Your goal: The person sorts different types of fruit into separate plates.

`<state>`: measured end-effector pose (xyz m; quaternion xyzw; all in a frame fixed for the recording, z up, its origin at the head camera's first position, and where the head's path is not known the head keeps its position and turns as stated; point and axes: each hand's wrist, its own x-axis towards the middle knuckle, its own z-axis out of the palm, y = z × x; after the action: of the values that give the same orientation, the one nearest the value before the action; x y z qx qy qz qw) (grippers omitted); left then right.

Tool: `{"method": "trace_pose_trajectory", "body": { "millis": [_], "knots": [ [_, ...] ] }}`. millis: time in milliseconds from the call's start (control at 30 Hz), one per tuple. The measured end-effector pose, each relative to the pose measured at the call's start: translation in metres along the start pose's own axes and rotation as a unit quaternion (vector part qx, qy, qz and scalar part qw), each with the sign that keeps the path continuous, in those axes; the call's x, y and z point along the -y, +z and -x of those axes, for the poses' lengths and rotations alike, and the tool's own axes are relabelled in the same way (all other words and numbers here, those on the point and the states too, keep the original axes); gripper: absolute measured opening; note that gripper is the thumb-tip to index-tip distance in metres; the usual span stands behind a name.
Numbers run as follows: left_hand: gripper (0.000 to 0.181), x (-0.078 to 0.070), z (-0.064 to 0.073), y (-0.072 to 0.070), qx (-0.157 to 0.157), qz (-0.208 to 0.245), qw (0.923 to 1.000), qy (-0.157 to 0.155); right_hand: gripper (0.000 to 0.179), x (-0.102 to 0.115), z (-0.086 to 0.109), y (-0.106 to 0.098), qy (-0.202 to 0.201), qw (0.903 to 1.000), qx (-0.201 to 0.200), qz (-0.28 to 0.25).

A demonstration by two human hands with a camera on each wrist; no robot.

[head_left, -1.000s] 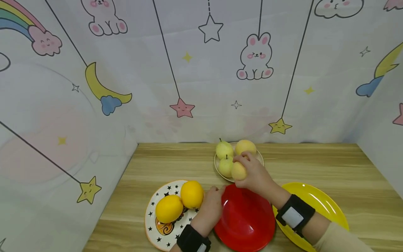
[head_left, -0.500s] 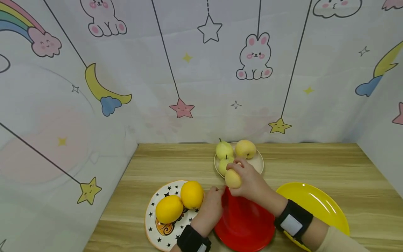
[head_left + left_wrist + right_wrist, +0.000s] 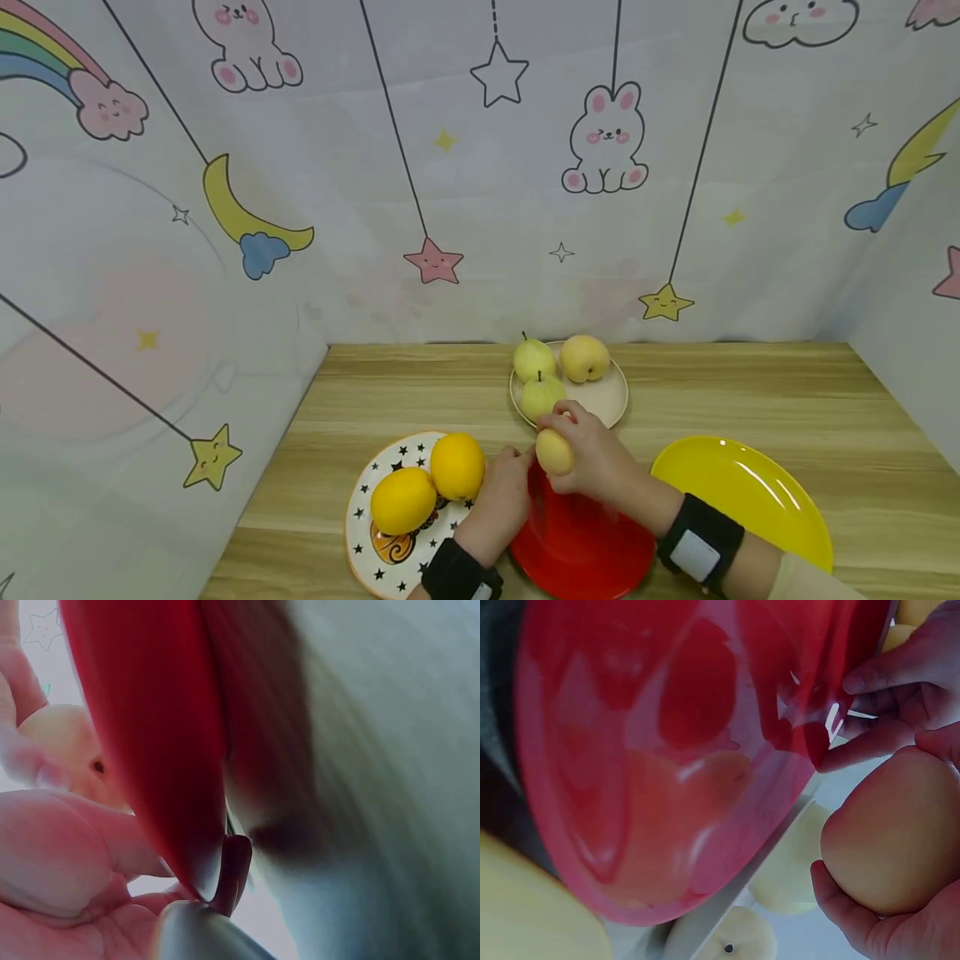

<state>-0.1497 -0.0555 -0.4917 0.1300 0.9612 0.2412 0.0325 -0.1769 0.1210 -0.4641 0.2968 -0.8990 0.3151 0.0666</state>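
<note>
Gripping a pale yellow fruit in the right hand, at the far edge of the red plate; cannot tell whether touching it. Pinching the rim of the red plate at its far left with the left hand. Beyond the red plate, see two green pears and a larger yellowish fruit on a small cream plate. Left of the red plate, see two bright yellow fruits on a star-patterned plate; right of it, a yellow plate.

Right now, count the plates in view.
4: the starred plate at left, the red plate in the middle, the yellow plate at right, the cream plate at the back.
</note>
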Motion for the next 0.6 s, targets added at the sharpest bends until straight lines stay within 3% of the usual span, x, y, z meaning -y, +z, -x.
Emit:
{"method": "trace_pose_trajectory", "body": {
  "millis": [433,600],
  "knots": [
    [0.051,0.0003,0.0009,0.0014,-0.032,-0.03,0.9986,0.03,0.057,-0.0024,0.0044,0.0056,-0.017,0.9998,0.009,0.005],
    [0.051,0.0002,-0.0002,0.0018,-0.032,-0.037,0.9984,0.028,0.057,-0.0049,0.0056,0.0076,-0.022,0.9996,0.013,0.016]
  ]
}}
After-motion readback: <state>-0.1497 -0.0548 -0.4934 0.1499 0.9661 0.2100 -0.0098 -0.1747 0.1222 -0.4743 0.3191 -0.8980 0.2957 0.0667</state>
